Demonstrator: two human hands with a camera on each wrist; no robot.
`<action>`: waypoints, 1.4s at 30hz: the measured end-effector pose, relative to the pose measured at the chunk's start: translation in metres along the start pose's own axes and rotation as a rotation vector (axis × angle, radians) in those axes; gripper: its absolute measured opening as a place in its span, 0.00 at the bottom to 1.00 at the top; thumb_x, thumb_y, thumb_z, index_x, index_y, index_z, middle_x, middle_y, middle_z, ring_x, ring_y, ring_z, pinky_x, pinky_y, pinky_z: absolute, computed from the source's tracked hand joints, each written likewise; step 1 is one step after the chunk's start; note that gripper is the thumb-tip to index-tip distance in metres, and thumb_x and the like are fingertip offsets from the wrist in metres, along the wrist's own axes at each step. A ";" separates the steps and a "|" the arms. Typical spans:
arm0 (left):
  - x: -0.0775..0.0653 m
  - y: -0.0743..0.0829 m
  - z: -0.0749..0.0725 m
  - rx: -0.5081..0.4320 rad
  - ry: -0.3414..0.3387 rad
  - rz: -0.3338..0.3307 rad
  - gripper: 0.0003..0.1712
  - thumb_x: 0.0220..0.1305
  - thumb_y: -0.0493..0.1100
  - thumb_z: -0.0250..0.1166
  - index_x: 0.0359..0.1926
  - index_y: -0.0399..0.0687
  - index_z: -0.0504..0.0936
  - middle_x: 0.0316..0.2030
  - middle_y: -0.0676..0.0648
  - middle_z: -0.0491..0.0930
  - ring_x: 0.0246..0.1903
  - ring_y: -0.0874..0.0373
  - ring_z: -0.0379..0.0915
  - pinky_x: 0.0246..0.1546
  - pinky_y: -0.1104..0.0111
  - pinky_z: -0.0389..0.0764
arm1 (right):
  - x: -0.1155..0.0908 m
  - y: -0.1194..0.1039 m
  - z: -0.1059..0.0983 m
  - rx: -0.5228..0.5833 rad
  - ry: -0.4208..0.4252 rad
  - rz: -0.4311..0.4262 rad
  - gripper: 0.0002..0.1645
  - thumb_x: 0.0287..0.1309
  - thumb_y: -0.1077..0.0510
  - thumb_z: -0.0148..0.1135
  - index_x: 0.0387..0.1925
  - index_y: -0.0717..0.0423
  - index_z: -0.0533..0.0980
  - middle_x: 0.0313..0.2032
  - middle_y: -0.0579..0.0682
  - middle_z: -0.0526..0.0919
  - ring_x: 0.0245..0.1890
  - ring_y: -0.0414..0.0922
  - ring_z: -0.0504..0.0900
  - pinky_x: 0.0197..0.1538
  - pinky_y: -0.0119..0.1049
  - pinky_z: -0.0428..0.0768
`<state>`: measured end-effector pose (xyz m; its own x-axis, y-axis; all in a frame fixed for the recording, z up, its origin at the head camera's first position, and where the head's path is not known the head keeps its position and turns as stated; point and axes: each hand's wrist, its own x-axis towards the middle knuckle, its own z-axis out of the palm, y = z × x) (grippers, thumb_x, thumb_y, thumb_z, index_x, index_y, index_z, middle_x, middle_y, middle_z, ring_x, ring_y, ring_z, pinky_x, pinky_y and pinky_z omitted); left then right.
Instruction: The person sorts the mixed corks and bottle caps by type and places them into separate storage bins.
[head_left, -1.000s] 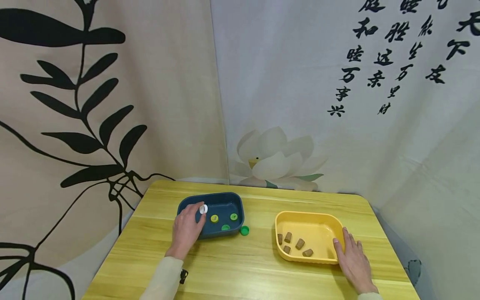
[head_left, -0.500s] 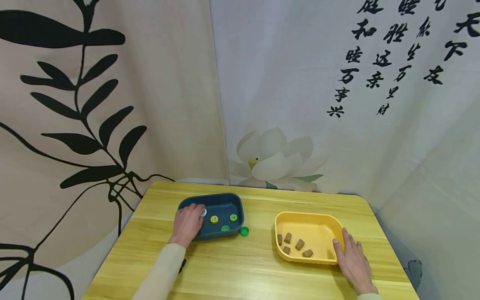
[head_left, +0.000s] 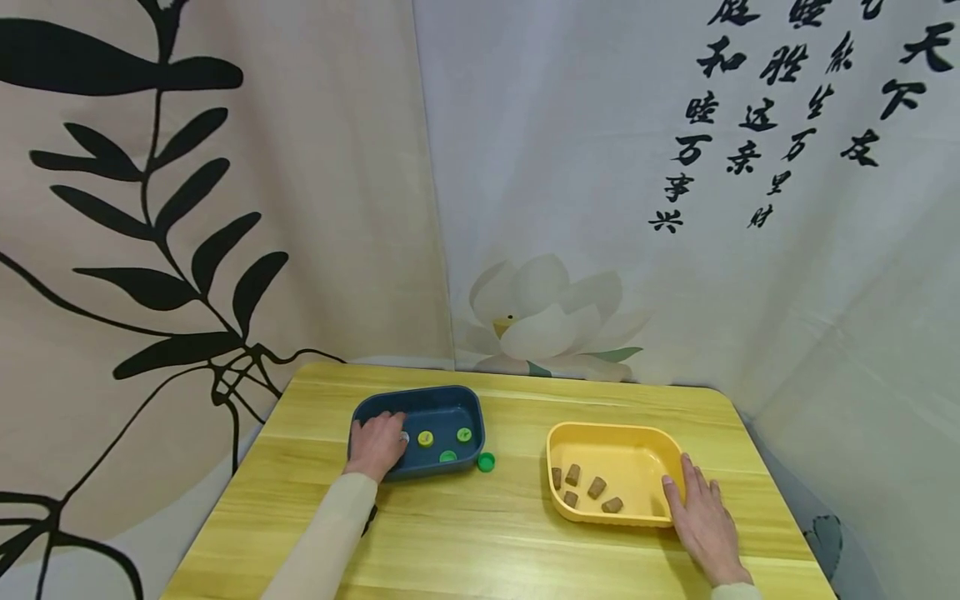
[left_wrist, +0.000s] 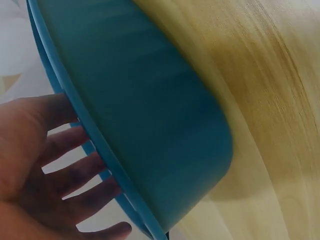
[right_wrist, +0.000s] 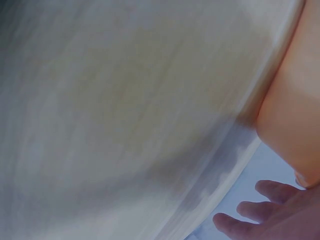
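Note:
My left hand (head_left: 378,443) reaches over the left end of a dark blue tray (head_left: 446,397). In the left wrist view its fingers (left_wrist: 82,172) are spread apart across the rim, their tips partly hidden by the wall. A white bottle cap (head_left: 405,437) shows only in part beside the hand. A yellow cap (head_left: 426,438) and two green caps, one (head_left: 464,435) farther back and one (head_left: 447,457) at the front wall, lie in that tray. My right hand (head_left: 707,525) rests on the right side of a yellow tray (head_left: 611,428), fingers straight, thumb on the inner side.
Several brown cork-like pieces (head_left: 597,487) lie toward the left of the yellow tray. Another green cap (head_left: 486,462) sits on the wooden table (head_left: 465,542), just outside the blue tray's front right corner. A printed cloth (head_left: 337,208) hangs behind the table.
My left hand has lowered into the blue tray's left end. The white cap, held up between thumb and fingers at first, is now low beside the hand. My right hand stays put.

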<state>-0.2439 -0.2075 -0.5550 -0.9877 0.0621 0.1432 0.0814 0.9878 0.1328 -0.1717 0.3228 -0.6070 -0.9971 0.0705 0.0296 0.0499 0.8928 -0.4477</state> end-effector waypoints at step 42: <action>-0.055 0.144 0.031 0.002 -0.047 0.441 0.37 0.62 0.56 0.64 0.69 0.49 0.66 0.68 0.41 0.63 0.63 0.44 0.64 0.54 0.51 0.74 | 0.002 0.003 0.003 0.010 -0.001 -0.002 0.43 0.73 0.36 0.31 0.76 0.56 0.37 0.67 0.76 0.52 0.62 0.82 0.48 0.52 0.78 0.56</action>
<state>-0.1825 -0.0642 -0.5740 -0.8638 0.4838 0.1411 0.4959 0.8657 0.0676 -0.1738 0.3244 -0.6105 -0.9972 0.0685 0.0291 0.0477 0.8882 -0.4569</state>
